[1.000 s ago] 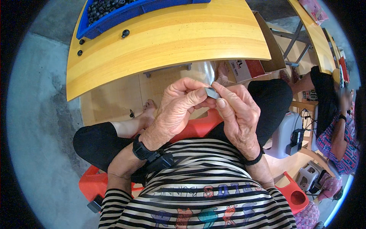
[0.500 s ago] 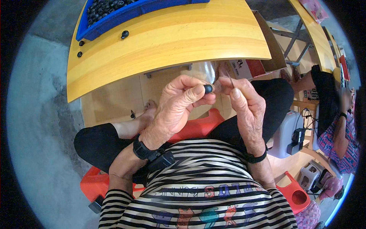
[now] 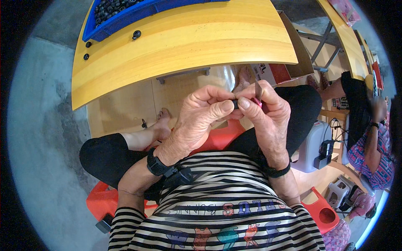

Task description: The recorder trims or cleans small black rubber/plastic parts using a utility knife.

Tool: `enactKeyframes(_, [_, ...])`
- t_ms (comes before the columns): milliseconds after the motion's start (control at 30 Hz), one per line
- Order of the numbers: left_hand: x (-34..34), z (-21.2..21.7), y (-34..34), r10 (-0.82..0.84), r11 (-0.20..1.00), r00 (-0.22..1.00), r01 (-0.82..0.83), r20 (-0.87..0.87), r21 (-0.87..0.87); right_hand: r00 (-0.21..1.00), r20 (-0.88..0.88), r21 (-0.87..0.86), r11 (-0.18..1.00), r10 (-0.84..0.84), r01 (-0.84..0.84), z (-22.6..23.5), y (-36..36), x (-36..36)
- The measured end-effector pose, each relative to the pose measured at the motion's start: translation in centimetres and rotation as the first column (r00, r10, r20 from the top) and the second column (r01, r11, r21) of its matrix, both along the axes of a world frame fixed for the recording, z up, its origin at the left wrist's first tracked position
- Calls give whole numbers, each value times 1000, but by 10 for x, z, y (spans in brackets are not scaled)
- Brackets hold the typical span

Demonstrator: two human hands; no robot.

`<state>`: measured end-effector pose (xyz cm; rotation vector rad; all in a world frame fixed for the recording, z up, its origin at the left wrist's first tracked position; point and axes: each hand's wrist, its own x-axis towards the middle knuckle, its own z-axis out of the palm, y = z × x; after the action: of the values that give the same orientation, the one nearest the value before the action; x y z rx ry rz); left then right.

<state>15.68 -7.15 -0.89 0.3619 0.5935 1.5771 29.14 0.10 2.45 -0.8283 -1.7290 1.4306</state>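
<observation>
Between the fingertips and thumb of my left hand (image 3: 193, 117), which is closed, is a small black round part (image 3: 235, 103), mostly covered by the fingers. My right hand (image 3: 270, 119) is closed around a small knife (image 3: 258, 91) with a thin blade pointing up and a bit of pink handle showing. The right thumb presses up against the black part, so the two hands meet above my lap, just short of the table edge. Fingers hide where the handle ends.
Ahead is a yellow wooden table (image 3: 188, 42) with a blue bin (image 3: 125, 21) full of black parts. Several loose black parts (image 3: 136, 34) lie near it. Below stands a red stool (image 3: 220, 138). At right are a cardboard box (image 3: 299, 50), a grey plastic case (image 3: 313, 146) and another person (image 3: 372, 138).
My right hand has moved left to meet my left hand, and its thumb now touches the black part. The knife has turned, so its blade and pink handle show more.
</observation>
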Motion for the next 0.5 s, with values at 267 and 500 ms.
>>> enactKeyframes(267, [-8,-5,-1,-237,960,959,255,156,-112,1000,15,195,981,8,-11,-7,7,1])
enactKeyframes(500, [-8,-4,-1,-249,955,944,277,215,-110,996,60,106,991,72,-78,-4,10,2])
